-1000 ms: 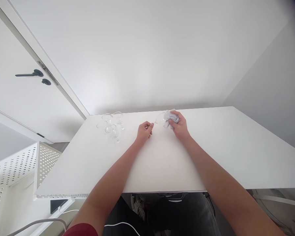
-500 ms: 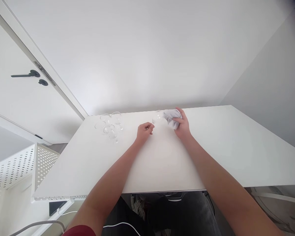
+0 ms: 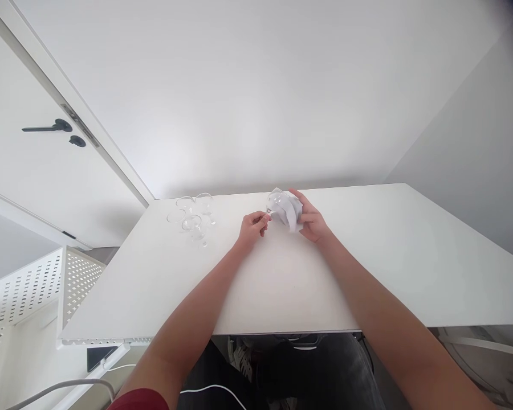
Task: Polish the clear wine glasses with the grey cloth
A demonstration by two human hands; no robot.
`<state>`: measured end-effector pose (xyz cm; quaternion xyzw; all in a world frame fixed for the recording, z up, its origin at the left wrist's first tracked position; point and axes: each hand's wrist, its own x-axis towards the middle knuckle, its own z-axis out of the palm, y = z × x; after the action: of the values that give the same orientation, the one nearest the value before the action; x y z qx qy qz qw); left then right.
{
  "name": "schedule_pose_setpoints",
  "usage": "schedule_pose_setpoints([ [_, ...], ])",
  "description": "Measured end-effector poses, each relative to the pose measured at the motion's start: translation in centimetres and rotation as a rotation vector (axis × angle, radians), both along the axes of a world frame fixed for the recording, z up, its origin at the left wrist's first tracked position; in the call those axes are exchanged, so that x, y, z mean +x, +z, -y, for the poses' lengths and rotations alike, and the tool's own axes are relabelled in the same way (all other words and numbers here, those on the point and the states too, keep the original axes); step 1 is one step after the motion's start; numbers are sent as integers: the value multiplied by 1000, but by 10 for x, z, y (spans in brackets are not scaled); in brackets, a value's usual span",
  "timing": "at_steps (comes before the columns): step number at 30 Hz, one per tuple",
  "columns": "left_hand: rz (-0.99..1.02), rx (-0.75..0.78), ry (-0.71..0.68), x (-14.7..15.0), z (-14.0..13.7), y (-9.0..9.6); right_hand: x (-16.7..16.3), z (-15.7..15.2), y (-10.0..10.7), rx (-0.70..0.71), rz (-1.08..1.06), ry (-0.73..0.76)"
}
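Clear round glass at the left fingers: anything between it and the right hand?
Yes: the crumpled pale-grey cloth in the right hand lies between that hand and the clear round glass. Nothing visible separates the glass from the left hand.

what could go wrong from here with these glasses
The glass might slip: the left hand appears to pinch it only at its near end while the right hand works a cloth at its bowl.

The other glasses stand close together, so a stray bump from the left arm could knock one into another.
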<state>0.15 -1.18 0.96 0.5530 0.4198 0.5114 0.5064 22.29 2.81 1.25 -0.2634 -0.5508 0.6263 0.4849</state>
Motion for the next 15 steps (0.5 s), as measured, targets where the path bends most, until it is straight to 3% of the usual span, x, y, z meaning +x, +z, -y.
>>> schedule_pose_setpoints([
  [7,39,30,102,-2,0,0,-2,1,-1,16,50,-78],
  [10,48,78,78,-2,3,3,-1,0,-3,52,51,-125],
  [15,9,88,27,-1,4,6,-1,-3,-8,110,122,-19],
])
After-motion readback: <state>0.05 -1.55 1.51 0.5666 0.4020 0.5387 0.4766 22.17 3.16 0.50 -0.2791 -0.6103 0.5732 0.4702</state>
